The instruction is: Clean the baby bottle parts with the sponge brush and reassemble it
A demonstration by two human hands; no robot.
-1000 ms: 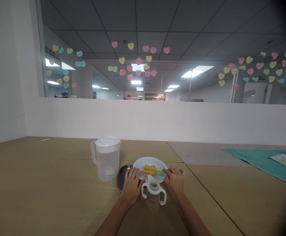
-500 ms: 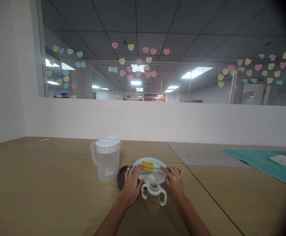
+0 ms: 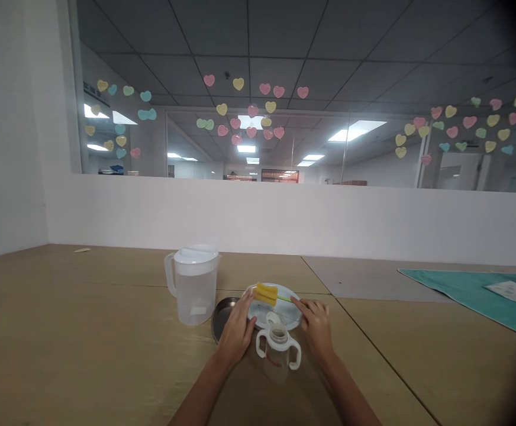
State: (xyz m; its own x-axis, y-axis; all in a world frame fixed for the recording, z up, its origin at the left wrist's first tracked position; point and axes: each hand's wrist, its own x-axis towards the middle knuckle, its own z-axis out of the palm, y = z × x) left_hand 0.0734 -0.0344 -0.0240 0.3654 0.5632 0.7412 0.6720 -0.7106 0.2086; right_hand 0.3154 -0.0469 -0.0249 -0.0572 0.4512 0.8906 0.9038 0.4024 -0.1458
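Right hand (image 3: 316, 324) pinches the green handle (image 3: 284, 299), yellow sponge (image 3: 267, 294) pointing left, long axis crosswise, left hand (image 3: 235, 329) outstretched alongside.

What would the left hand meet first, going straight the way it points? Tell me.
The left hand would most likely meet the yellow sponge, whose end sits just ahead; depth makes it unclear whether they touch.

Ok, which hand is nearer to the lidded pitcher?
Left. The left hand is right of the pitcher, by the dark dish; the right hand is farther off, right of the two-handled bottle.
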